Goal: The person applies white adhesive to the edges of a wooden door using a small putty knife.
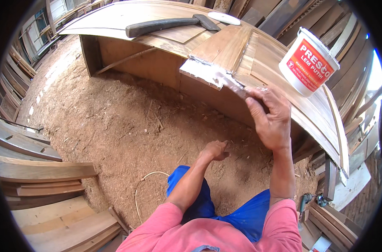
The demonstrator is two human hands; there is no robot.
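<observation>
My right hand [273, 113] grips a short, flat spreader [234, 84] smeared with white glue; its exact kind is hard to make out. The spreader's tip rests against the end of a wooden board [220, 48], where white glue coats the projecting edge [201, 72]. That board lies on a wooden door panel and sticks out past its near side. Below the panel, my left hand [216, 150] hangs over the sawdust, holding nothing, its fingers loosely bent and apart. A white bucket with a red label [308, 63] stands on the panel to the right.
A hammer [170, 26] and a white round lid [223, 18] lie on the door panel [266, 63]. Planks [52, 210] are stacked at lower left, and more timber leans behind. A power tool [304, 203] sits at lower right. Sawdust [107, 122] covers the ground, crossed by a pale cord [137, 201].
</observation>
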